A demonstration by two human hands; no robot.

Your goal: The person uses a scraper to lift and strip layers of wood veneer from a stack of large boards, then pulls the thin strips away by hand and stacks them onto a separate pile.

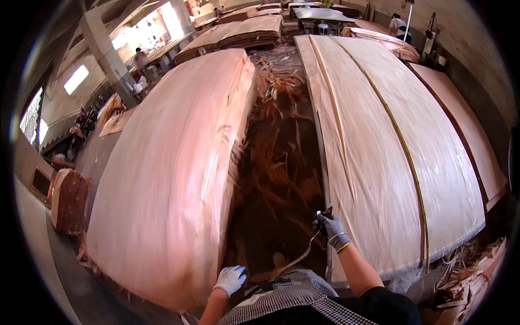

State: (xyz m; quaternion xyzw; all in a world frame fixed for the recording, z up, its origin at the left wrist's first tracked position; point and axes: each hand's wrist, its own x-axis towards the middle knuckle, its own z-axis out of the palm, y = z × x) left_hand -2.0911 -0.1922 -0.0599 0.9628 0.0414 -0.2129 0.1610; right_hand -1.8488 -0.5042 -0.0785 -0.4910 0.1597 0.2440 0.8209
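Note:
My left hand (231, 279), in a white knit glove, is low beside the near inner corner of a tall stack of pinkish wood veneer sheets (173, 141). Its fingers are stretched out with nothing visible in them. My right hand (332, 229), in a grey glove with a yellow-trimmed cuff, is closed round a small black tool (326, 214) with a pale bit at one side. A pale cord (299, 257) runs from that tool down towards my checked apron. This hand is at the inner edge of a second veneer stack (384, 141), paler in colour.
Veneer scraps (276, 162) litter the dark gap between the stacks. A long greenish-yellow strip (398, 127) lies along the right stack. More scraps (476, 281) pile up at the lower right. A pillar (105, 51) stands at the left; further stacks and people are farther back.

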